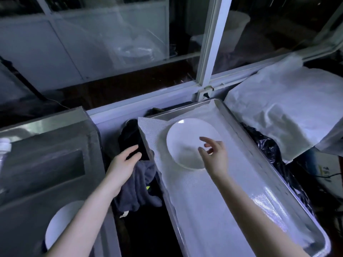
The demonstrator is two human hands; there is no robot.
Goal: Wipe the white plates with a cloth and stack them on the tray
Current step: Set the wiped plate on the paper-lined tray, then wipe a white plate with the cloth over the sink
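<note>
Evidently early: one plate [191, 143] on the tray [220, 103], a second plate [61, 223] waiting lower left; left hand [122, 164] and right hand [215, 154] empty, fingers released.

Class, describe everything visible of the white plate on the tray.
The white plate is round and glossy, with a shallow well and a highlight on its far rim. It lies flat on the mesh liner at the far end of the metal tray. The right hand, fingers spread, overlaps its near-right edge; contact unclear.
</note>
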